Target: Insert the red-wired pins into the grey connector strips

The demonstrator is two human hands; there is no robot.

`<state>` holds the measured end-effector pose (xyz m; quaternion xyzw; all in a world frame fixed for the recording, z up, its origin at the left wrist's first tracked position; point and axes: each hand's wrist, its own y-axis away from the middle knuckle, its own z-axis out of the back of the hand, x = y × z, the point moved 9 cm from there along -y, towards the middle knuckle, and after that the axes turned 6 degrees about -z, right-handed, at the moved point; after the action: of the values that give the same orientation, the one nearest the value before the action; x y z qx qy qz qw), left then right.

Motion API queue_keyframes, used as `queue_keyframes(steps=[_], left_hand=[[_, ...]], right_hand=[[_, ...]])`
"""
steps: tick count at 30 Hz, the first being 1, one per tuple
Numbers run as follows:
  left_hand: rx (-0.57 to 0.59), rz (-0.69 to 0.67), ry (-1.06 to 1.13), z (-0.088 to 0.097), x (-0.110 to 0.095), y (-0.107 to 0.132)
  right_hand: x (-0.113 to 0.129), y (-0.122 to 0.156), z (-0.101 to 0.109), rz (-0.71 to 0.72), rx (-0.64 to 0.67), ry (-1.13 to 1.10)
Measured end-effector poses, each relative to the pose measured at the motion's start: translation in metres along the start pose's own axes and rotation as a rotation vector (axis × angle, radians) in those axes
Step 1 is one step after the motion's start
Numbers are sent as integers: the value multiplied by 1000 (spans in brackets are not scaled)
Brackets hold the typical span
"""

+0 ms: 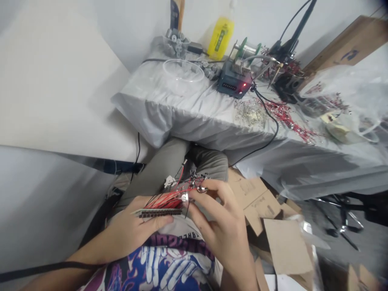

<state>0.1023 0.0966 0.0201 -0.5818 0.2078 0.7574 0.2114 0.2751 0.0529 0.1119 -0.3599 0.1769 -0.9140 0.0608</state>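
Red and black wires [165,200] lie bundled above the person's lap, between the 2 hands. The left hand [133,226] grips the dark-toothed strip [160,212] on the bundle's near side; the right hand [221,218] pinches a small silvery part [184,197] at its end. Beyond, loose red wires [287,117] lie near the covered table's [188,107] front edge, and a yellow bottle [220,38] stands by its back edge.

The sheet-covered table [197,109] bears a clear tub [183,82], yellow bottle [221,38], dark box [229,83] and red wires [291,121].
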Motion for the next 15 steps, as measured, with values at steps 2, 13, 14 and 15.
queue_keyframes(steps=[2, 13, 14, 15], left_hand=[[-16, -37, -25, 1, -2, -1], [130, -116, -59, -11, -10, -3], [164, -136, -48, -13, -15, -3], [200, -146, -30, -16, -19, -3]], right_hand=[[-5, 4, 3, -32, 7, -15], [-25, 34, 52, -121, -223, -169], [-25, 33, 51, -128, -207, -155], [-23, 30, 46, -120, -147, -126]])
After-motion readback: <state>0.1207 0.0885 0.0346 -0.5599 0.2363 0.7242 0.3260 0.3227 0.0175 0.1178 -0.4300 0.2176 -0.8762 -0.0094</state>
